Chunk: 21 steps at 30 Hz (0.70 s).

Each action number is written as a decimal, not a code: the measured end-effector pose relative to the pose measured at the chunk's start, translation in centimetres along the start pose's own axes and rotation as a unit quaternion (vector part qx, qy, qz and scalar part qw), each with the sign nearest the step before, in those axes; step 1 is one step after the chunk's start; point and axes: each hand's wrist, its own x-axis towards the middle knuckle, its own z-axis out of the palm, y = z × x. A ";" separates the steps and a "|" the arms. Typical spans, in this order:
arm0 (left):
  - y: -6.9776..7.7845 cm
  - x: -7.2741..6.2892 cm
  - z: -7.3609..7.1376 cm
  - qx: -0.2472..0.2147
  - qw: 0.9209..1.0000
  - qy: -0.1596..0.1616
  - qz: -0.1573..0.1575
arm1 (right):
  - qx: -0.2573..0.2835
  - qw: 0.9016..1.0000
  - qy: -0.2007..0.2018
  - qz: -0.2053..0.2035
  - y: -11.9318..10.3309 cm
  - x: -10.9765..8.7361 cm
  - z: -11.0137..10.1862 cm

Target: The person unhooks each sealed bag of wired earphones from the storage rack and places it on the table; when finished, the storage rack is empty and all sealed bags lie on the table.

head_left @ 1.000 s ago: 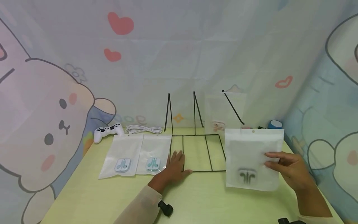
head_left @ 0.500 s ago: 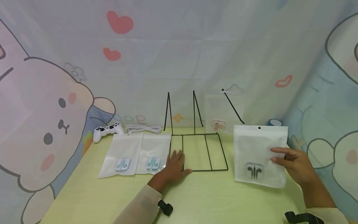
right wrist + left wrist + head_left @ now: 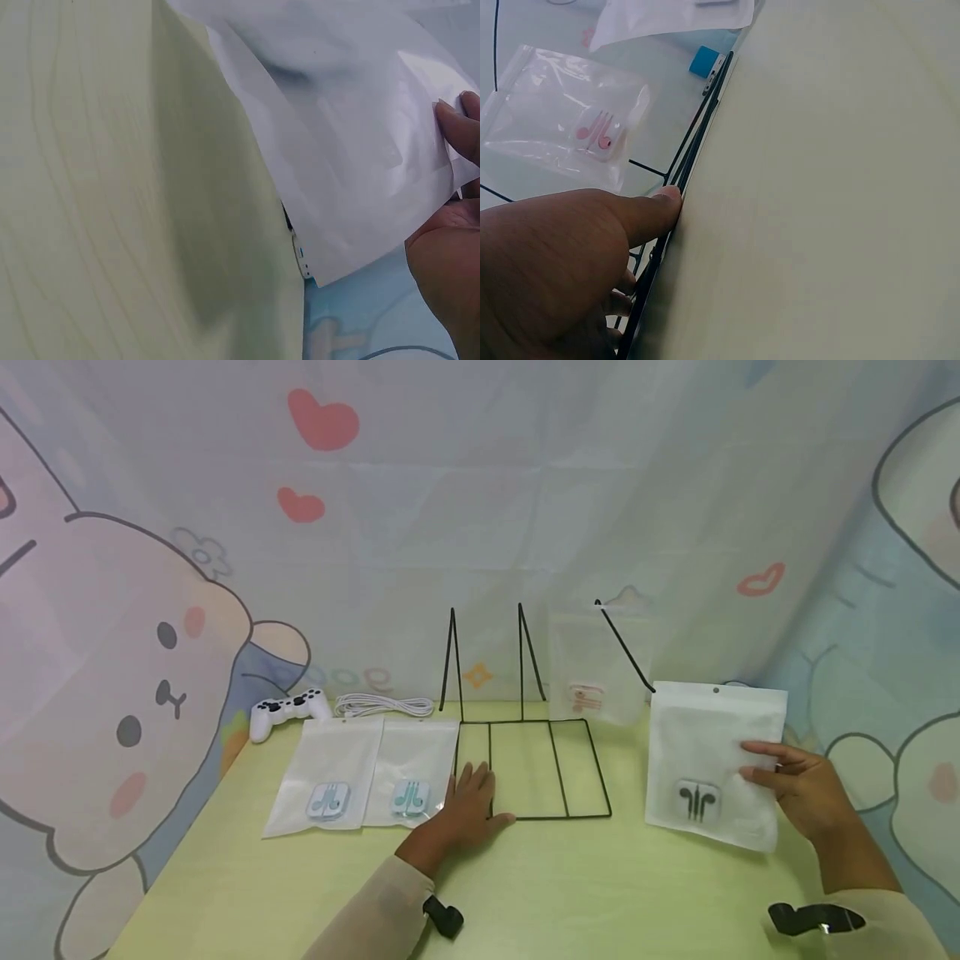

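Observation:
My right hand [image 3: 798, 785] pinches the right edge of a white zip pouch [image 3: 712, 731], held upright at the table's right side. Black wired earphones in a case [image 3: 697, 802] show through its front. In the right wrist view the pouch [image 3: 352, 165] tilts over the table, thumb on its surface. My left hand [image 3: 468, 810] rests, fingers spread, on the front left part of a black wire display rack [image 3: 540, 818]. Its thumb lies along the front wire in the left wrist view. From the rack's right prong hangs a clear bag [image 3: 596, 652] with pink earphones.
Left of the rack lie two white pouches [image 3: 341, 747] with blue earphones. A white game controller [image 3: 288, 714] and a coiled white cable [image 3: 384, 706] sit behind them. A blue roll-shaped item [image 3: 703, 61] stands at the right. A cartoon cloth backdrop [image 3: 450, 527] closes off the back.
My right hand has carried the pouch right and back, away from the rack, uncovering its front right corner. The blue-topped item is now mostly hidden behind the pouch. My left hand stays put.

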 end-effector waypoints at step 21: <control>0.1 -0.2 -0.2 0.002 1.000 -0.003 -0.001 | -0.240 0.964 0.094 0.061 2.3 2.5 -0.6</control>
